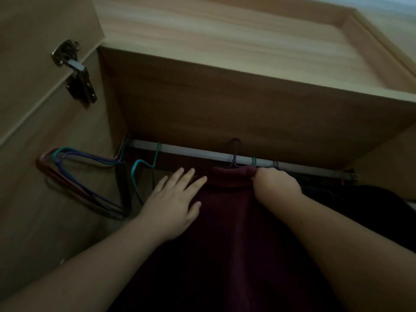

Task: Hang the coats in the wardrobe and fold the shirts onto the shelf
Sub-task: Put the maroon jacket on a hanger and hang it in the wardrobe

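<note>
— Your two bare forearms fill the bottom of the view, reaching up into the wardrobe (pixel 247 104). What are they on?

— On the dark red coat (pixel 225 221), which hangs from a purple hanger (pixel 234 154) hooked over the pale rail (pixel 198 152), about midway along it. Your right hand (pixel 275 183) is closed in a pinch on the right end of the coat's collar, just under the rail. Your left hand (pixel 173 199) lies flat against the coat's left shoulder, fingers spread and straight, gripping nothing.

— And around the coat?

— To your left an empty teal hanger (pixel 139 174) hangs from the rail, and further left a bunch of empty hangers (pixel 74 174), red, teal and purple, leans against the wooden side panel. To your right dark garments (pixel 337 194) hang close beside the coat; the light is too dim to tell what they are. Above the rail sits a wooden shelf board, and a metal hinge (pixel 76 73) shows on the open door at upper left.
</note>
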### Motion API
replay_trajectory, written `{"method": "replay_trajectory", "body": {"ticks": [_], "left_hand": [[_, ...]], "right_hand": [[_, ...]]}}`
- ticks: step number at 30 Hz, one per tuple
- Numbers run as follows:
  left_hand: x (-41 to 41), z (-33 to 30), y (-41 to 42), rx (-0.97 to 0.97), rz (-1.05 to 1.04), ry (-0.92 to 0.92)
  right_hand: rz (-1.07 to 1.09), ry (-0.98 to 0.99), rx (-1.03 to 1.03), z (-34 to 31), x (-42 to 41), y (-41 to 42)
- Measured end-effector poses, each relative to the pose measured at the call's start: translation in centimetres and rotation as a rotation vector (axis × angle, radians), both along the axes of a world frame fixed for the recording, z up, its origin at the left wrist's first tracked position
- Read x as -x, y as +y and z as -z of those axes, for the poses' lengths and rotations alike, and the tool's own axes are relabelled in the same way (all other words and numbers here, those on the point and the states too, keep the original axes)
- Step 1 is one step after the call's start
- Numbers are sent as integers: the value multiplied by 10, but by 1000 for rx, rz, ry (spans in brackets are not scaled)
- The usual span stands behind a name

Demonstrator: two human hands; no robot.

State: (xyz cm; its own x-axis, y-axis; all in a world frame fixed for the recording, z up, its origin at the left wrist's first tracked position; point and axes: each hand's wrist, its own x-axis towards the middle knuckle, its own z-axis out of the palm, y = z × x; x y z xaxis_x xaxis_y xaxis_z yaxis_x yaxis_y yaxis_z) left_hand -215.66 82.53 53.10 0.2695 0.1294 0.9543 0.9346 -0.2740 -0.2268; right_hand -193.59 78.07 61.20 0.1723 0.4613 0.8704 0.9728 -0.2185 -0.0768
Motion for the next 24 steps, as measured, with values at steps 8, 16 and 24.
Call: {"method": "replay_trajectory", "body": {"ticks": [8,16,24], "left_hand": [[13,13,-9,35,-7,-21],[13,31,-18,36,30,3],[-6,77,-17,134,103,9]], "right_hand": [[-22,37,167,1,21,-1],[14,-193,-38,24,25,7],[133,-443,-33,95,13,-30]]}}
